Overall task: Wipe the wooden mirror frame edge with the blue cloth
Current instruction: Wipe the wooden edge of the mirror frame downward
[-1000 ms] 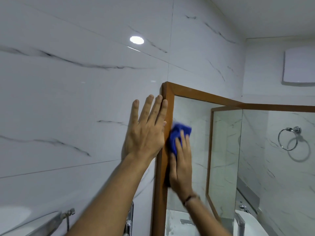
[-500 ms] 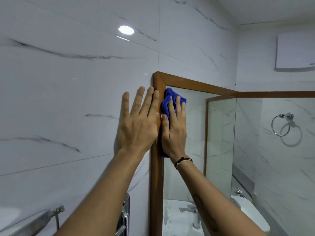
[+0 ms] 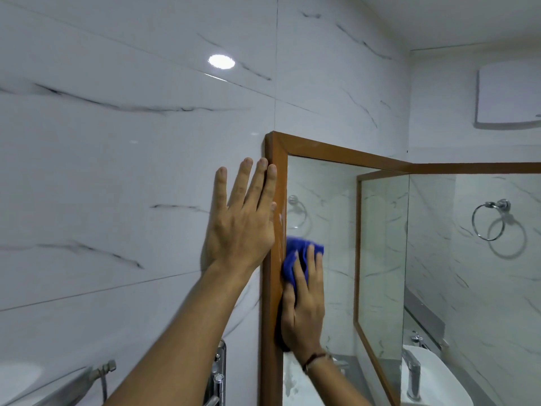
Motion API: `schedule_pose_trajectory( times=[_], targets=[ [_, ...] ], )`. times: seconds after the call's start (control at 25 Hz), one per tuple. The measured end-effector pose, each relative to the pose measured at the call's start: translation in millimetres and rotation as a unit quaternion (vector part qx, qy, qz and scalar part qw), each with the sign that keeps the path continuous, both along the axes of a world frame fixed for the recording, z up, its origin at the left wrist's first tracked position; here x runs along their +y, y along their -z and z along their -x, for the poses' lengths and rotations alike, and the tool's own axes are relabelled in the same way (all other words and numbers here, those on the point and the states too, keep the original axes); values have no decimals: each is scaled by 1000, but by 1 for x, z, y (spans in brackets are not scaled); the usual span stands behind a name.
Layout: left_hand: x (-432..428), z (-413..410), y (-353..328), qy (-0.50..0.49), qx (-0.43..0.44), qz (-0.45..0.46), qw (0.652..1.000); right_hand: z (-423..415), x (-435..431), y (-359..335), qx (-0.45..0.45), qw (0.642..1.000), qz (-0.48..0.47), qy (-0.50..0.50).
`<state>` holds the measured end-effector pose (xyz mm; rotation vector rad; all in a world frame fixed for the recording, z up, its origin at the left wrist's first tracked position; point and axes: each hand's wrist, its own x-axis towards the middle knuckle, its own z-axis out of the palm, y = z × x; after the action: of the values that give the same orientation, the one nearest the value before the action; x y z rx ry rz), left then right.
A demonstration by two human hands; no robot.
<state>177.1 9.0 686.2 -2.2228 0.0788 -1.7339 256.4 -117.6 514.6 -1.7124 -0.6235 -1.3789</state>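
Wood mirror frame (image 3: 273,259), brown, fixed to white marble-look tile wall (image 3: 117,171); vert. left rail runs top corner to bottom of view, top rail goes off to the right. Left hand (image 3: 243,227) flat on the wall just left of the rail, fingers spread wide and pointing up, index side touching the rail's outer edge; holds nothing. Right hand (image 3: 304,306) lower down, palm pressed over blue cloth (image 3: 298,259), fingers extended up, slightly spread, pinning the cloth rather than gripping round it. Cloth bunched, sits at inner edge of the left rail where wood meets mirror glass (image 3: 328,215); upper part sticks out past fingertips, lower part hidden under palm. Cannot tell how much of the cloth is on wood vs. glass. Thin dark cord bracelet (image 3: 314,358) on right wrist. Pale smear marks on the rail above the cloth, approx. level w/ left palm. Chrome towel ring (image 3: 487,222) on right-hand wall, well apart from hands; its reflection shows in glass. White basin (image 3: 439,385) w/ chrome tap (image 3: 411,373) at bottom right. Chrome fitting (image 3: 218,373) bottom centre, left of rail, partly behind left forearm. Bright round light reflection (image 3: 221,61) on upper wall tile.
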Motion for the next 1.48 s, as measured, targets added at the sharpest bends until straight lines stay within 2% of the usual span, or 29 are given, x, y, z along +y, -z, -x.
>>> schedule_pose_trajectory(
  times=[0.2,0.36,0.52,0.76,0.96,1.16,1.28,1.4,1.48],
  targets=[
    [3,-6,2,10,-28,-4,1000,-5,0,-151,9,999,-49,-4],
    [6,-9,2,-4,-30,-15,999,-14,-10,-181,-4,999,-34,27],
    [4,-9,3,-14,-32,-8,999,-22,-15,-155,-29,999,4,46],
    [0,-3,2,-29,-5,-5,1000,-30,-21,-76,-67,995,49,49],
    [3,-6,7,-27,-13,-19,999,-35,-26,-48,-29,998,17,51],
    [6,-12,24,-16,-20,-30,999,-30,-24,-27,-20,998,30,56],
    [7,-14,39,-4,-18,-26,999,-22,-22,30,-11,997,58,44],
    [6,-13,62,7,-12,-17,1000,-2,-18,121,62,993,94,44],
    [5,-11,80,8,-5,-16,1000,1,-22,135,69,991,105,51]
  ],
)
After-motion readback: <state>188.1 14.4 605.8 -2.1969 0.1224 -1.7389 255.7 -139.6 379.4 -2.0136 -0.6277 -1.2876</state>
